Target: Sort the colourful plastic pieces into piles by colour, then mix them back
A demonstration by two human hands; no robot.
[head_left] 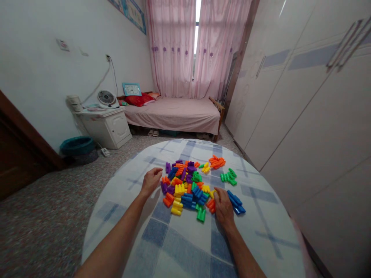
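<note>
A heap of bright plastic building blocks, shaped like joined tubes, lies mid-table, with yellow blocks (pixel 179 189), blue blocks (pixel 188 200), purple blocks (pixel 164 188) and green blocks (pixel 201 213) mixed together. At the heap's left edge, my left hand (pixel 152 181) hovers with loosely bent fingers and nothing visible in it. My right hand (pixel 223 206) is at the right edge, its fingertips closed on a yellow block (pixel 212 194) that they partly hide. Just below those fingertips sits an orange block (pixel 211 205). Separate groups of orange blocks (pixel 216 162), green blocks (pixel 228 177) and blue blocks (pixel 236 202) lie to the right.
A blue-and-white checked cloth (pixel 179 247) covers the round table. Beyond it stand a bed (pixel 176 112), a white cabinet (pixel 111 129) with a small fan (pixel 107 98), and a teal-lined bin (pixel 77 146). Tall wardrobes (pixel 304 104) line the right side.
</note>
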